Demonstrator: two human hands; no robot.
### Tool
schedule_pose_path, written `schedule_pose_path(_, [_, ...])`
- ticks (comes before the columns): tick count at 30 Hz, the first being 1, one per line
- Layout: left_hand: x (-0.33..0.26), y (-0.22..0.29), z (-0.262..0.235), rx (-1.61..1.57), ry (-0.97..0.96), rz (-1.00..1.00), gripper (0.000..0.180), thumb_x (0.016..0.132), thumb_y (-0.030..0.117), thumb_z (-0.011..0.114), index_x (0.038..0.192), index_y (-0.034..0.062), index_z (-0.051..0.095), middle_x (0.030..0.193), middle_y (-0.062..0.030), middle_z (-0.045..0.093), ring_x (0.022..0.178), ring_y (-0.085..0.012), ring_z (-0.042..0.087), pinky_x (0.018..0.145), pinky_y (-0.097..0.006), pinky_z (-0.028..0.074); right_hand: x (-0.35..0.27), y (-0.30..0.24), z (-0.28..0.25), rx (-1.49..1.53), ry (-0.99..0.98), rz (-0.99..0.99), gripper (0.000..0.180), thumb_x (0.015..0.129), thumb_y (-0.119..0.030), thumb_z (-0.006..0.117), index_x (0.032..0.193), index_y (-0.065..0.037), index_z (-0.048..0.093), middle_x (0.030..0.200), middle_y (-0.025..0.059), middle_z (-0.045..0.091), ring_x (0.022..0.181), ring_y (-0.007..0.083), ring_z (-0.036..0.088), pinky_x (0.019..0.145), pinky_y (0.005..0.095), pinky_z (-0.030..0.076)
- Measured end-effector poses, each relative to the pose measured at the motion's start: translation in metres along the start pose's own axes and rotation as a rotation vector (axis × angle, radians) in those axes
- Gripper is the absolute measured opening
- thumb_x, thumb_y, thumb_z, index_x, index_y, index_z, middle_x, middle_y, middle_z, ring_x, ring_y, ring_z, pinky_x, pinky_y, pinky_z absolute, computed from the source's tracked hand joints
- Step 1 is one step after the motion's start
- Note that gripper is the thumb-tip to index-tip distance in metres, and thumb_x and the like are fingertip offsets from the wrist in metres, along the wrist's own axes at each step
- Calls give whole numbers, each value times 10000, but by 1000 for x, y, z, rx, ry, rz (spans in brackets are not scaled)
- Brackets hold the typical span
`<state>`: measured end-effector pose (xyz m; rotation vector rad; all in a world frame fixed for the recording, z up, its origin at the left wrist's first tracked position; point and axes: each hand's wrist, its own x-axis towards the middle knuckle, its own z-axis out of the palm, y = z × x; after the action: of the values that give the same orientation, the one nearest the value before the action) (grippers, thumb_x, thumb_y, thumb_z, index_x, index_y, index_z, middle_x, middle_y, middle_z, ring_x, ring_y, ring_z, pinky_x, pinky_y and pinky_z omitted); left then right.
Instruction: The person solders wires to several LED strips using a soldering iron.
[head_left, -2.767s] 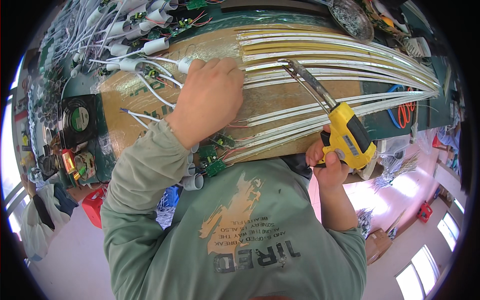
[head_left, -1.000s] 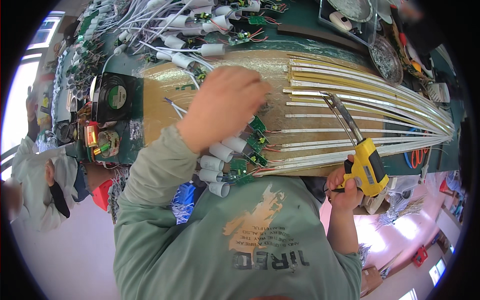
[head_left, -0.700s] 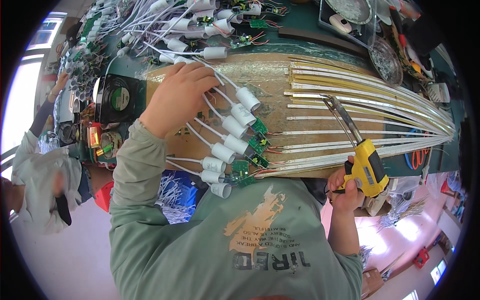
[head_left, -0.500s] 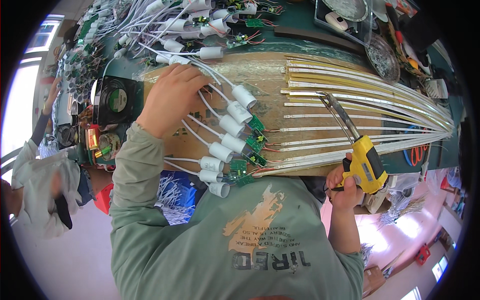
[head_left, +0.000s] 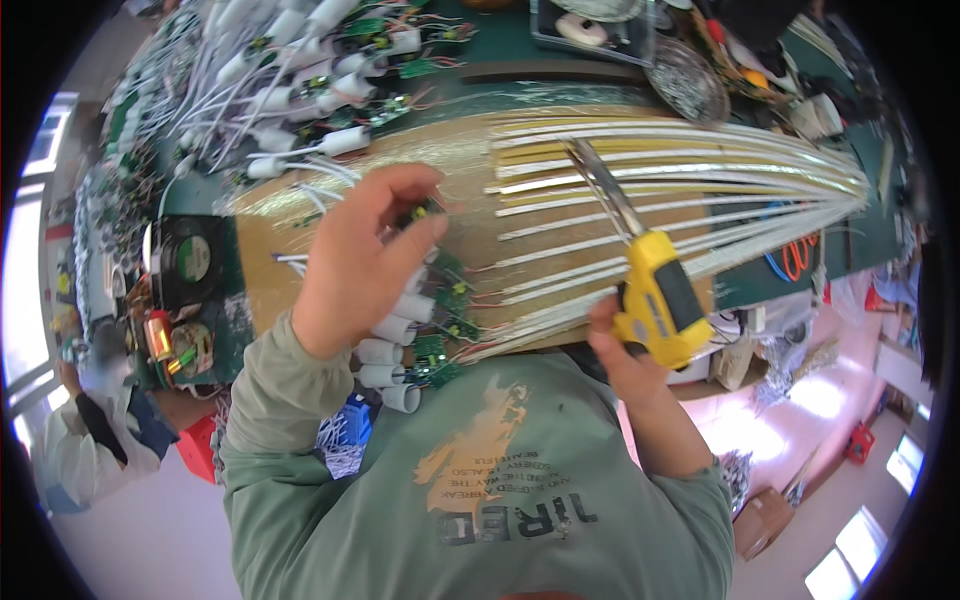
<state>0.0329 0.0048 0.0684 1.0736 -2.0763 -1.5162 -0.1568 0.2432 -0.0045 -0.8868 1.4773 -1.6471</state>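
Observation:
My left hand (head_left: 362, 262) is raised over the row of white lamp sockets with its thumb and fingers curled. A small green circuit board (head_left: 419, 212) with a yellow part shows in its grip; the hand hides most of it. Below the palm lie white sockets (head_left: 392, 330) with cables and green boards (head_left: 452, 310) wired to long strips. My right hand (head_left: 630, 358) is closed around a yellow and black soldering gun (head_left: 662, 300). Its metal tip (head_left: 578, 150) is over the fanned white and yellow LED strips (head_left: 590, 205), to the right of the boards.
A wooden board (head_left: 270, 215) lies on the green table. Cabled sockets (head_left: 320, 95) are heaped at the far left. A black fan (head_left: 190, 262) stands left, a round metal dish (head_left: 688, 82) far right. Another person (head_left: 95, 435) is at the left edge.
My left hand has come off the cables and closed over the top of the socket row, around a board. The soldering gun has shifted left with my right hand. The whole view has moved.

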Motion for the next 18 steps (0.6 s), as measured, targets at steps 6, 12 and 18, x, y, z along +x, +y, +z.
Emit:
schedule_pose_path(6, [-15, 28, 44, 93, -251, 27, 406, 869, 14, 715, 1245, 8, 564, 1095, -86, 658, 1046, -176, 653, 906, -317, 531, 27, 0, 34, -38, -42, 3, 646, 799, 35, 798, 1351, -15, 468, 980, 23, 651, 836, 92, 610, 757, 258, 523])
schedule_pose_path(12, [-18, 26, 54, 150, -324, 122, 398, 864, 136, 725, 1230, 60, 590, 1065, -147, 692, 971, -313, 704, 797, -371, 562, 32, -2, 42, -73, 22, -6, 532, 836, -3, 771, 1304, -21, 518, 1011, 37, 675, 874, 114, 649, 765, 270, 539])
schedule_pose_path(18, [-19, 25, 50, 168, -341, 205, 357, 858, 97, 725, 1196, 48, 619, 1044, -129, 691, 923, -283, 691, 787, -347, 549, 32, -11, 45, 4, 69, -18, 108, 907, -3, 664, 1015, -3, 656, 889, 54, 703, 828, 137, 676, 731, 278, 542])
